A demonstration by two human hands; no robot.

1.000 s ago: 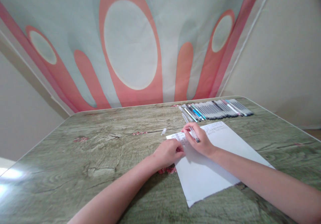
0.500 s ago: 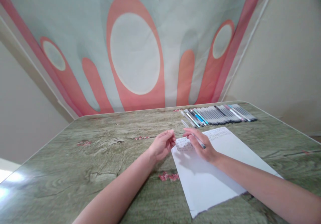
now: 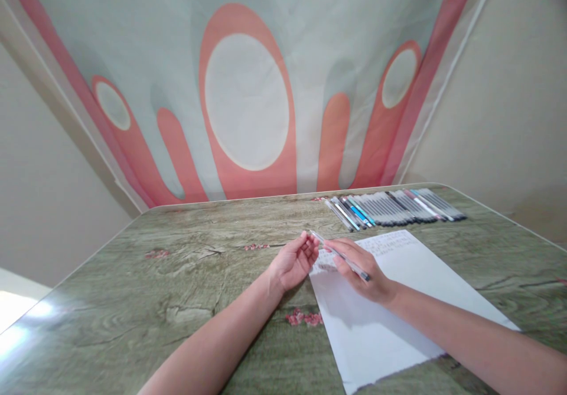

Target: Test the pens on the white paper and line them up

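Observation:
My right hand [image 3: 368,258] grips a pen [image 3: 353,267] with a clear barrel and a dark end. It is held above the upper left of a white sheet of paper [image 3: 390,306] with handwritten lines along its top. The pen's other end points up and left, reaching the fingertips of my left hand [image 3: 293,263]. That hand is turned palm up beside the paper's left edge, thumb and forefinger pinched together and the other fingers curled. Whatever small thing may sit in this pinch is too small to make out.
Behind the paper lies a row of many pens [image 3: 385,209], mostly clear with dark ends, a few blue or white. Everything rests on a wood-patterned table [image 3: 212,300] with printed red flowers. A wall hanging [image 3: 248,100] in grey and coral rises behind the table's far edge.
The pen in my right hand has swung so its far end meets my left fingertips. My left hand has rolled further palm up. The view has shifted slightly.

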